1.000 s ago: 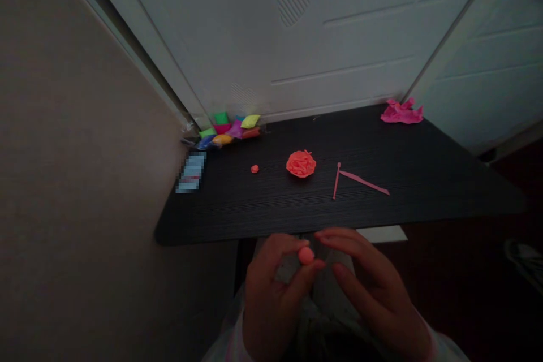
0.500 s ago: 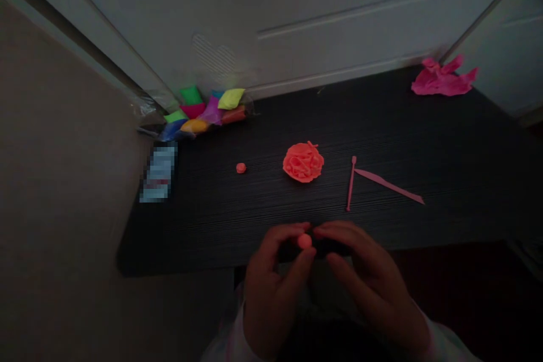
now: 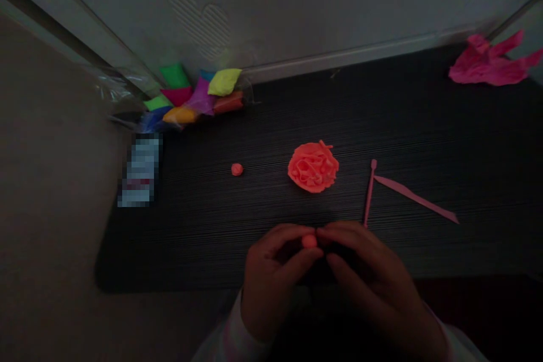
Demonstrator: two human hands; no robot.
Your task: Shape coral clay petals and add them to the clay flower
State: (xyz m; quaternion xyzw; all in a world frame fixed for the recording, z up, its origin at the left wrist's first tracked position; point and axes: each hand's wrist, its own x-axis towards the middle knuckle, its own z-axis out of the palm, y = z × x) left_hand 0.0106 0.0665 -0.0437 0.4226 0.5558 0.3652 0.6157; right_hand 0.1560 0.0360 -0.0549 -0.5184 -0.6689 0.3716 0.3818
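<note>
Between the thumb and fingers of my left hand (image 3: 271, 277) is a small ball of coral-coloured clay (image 3: 309, 241). My right hand (image 3: 373, 277) is close by on the right, its thumb and fingers apart and its fingertips near the ball; whether they touch it I cannot tell. Beyond my hands lies a coral clay flower (image 3: 313, 167) with ruffled, layered petals. A smaller lump of the same clay (image 3: 237, 169) sits to its left. Right of the flower are a thin pink modelling stick (image 3: 369, 192) and a flat pink clay knife (image 3: 418, 198), their far ends almost meeting.
Colourful clay packets (image 3: 201, 96) in clear plastic lie at the back left of the dark table (image 3: 190, 237). A blurred-out, pale flat rectangle (image 3: 141, 171) rests at the left edge. Crumpled pink material (image 3: 492, 62) lies at the back right. A white panel (image 3: 297, 22) rises behind.
My view has shifted closer to the table, so things appear larger and spread outward. My right fingertips have come nearer the clay ball, which stays in my left hand.
</note>
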